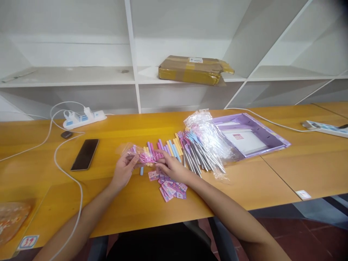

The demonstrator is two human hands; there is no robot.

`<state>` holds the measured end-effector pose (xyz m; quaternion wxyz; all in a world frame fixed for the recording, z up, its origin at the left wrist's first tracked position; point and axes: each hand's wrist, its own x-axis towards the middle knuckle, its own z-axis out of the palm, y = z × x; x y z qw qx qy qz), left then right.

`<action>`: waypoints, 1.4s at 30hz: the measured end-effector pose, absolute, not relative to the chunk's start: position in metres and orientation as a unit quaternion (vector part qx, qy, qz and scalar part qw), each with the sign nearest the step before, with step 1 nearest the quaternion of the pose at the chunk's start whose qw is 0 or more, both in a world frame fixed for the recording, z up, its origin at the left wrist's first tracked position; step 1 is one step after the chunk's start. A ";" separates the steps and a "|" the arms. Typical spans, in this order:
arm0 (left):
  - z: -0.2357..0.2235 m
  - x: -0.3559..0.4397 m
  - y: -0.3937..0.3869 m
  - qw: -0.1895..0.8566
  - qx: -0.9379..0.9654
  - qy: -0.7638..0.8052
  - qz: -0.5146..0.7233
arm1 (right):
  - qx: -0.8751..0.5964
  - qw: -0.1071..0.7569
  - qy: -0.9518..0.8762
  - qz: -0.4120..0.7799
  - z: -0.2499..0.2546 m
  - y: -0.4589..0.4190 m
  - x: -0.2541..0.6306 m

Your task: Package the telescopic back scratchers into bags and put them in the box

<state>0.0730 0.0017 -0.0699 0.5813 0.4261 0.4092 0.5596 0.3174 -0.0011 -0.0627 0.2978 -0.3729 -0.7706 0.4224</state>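
Note:
My left hand (125, 167) is closed on a small clear plastic bag (145, 156) with pink, purple and yellow pieces inside. My right hand (171, 166) has its fingers curled around the bag's right end, with the contact point partly hidden. Just behind the hands lies a row of pastel sticks (170, 146) in purple, pink, yellow and blue. One short blue stick (141, 171) rests below the bag. Small printed pink cards (172, 188) are heaped in front of my right hand. To the right lies a pile of metal-handled pieces with pastel fork-like heads (194, 152).
Clear plastic bags (212, 139) overlap a purple open box (268, 145). A black phone (85, 154), white power strip (85, 119) and loose cable (78, 185) are at left. Another power strip (327, 128) lies far right. A taped carton (193, 70) sits on the shelf.

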 end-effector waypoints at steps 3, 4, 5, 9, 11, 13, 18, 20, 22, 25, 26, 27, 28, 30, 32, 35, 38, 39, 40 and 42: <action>-0.072 0.077 0.000 0.599 0.431 0.412 0.535 | -0.375 0.285 -0.772 0.426 -0.061 -0.002 0.316; -0.072 0.077 -0.001 0.603 0.432 0.417 0.525 | -0.373 0.279 -0.773 0.431 -0.061 -0.003 0.316; -0.072 0.077 -0.001 0.606 0.433 0.423 0.517 | -0.370 0.274 -0.772 0.438 -0.060 -0.003 0.316; -0.066 0.070 0.004 0.588 0.421 0.435 0.537 | -0.370 0.274 -0.774 0.435 -0.057 -0.003 0.319; -0.058 0.061 0.011 0.559 0.392 0.430 0.591 | -0.388 0.274 -0.779 0.410 -0.053 -0.002 0.322; -0.051 0.052 0.019 0.531 0.365 0.418 0.641 | -0.404 0.266 -0.785 0.387 -0.048 0.000 0.325; -0.048 0.045 0.025 0.551 0.348 0.419 0.633 | -0.410 0.266 -0.789 0.373 -0.048 0.004 0.327; -0.053 0.050 0.021 0.566 0.357 0.432 0.605 | -0.406 0.271 -0.788 0.375 -0.053 0.003 0.325; -0.060 0.058 0.014 0.579 0.374 0.443 0.573 | -0.400 0.277 -0.787 0.380 -0.056 0.002 0.322; -0.069 0.068 0.004 0.602 0.419 0.446 0.513 | -0.384 0.275 -0.785 0.401 -0.058 -0.003 0.318; -0.071 0.071 0.001 0.606 0.432 0.445 0.497 | -0.382 0.270 -0.783 0.410 -0.058 -0.004 0.316; -0.072 0.072 0.000 0.608 0.438 0.443 0.492 | -0.382 0.268 -0.778 0.420 -0.058 -0.006 0.315; -0.072 0.071 0.000 0.607 0.434 0.443 0.498 | -0.384 0.272 -0.769 0.432 -0.058 -0.006 0.315; -0.070 0.067 0.004 0.597 0.402 0.443 0.535 | -0.383 0.302 -0.734 0.473 -0.060 -0.006 0.314; -0.064 0.061 0.011 0.584 0.362 0.440 0.578 | -0.359 0.349 -0.681 0.535 -0.064 -0.003 0.314; -0.057 0.056 0.015 0.590 0.330 0.434 0.596 | -0.320 0.402 -0.620 0.593 -0.069 0.002 0.315; -0.055 0.060 0.010 0.610 0.323 0.438 0.576 | -0.316 0.417 -0.609 0.596 -0.070 0.002 0.316; -0.055 0.062 0.008 0.613 0.324 0.438 0.572 | -0.315 0.416 -0.610 0.596 -0.068 0.001 0.316; -0.055 0.063 0.006 0.615 0.325 0.436 0.571 | -0.309 0.415 -0.612 0.599 -0.067 0.000 0.317; -0.056 0.063 0.004 0.620 0.325 0.431 0.569 | -0.289 0.409 -0.617 0.607 -0.063 -0.003 0.318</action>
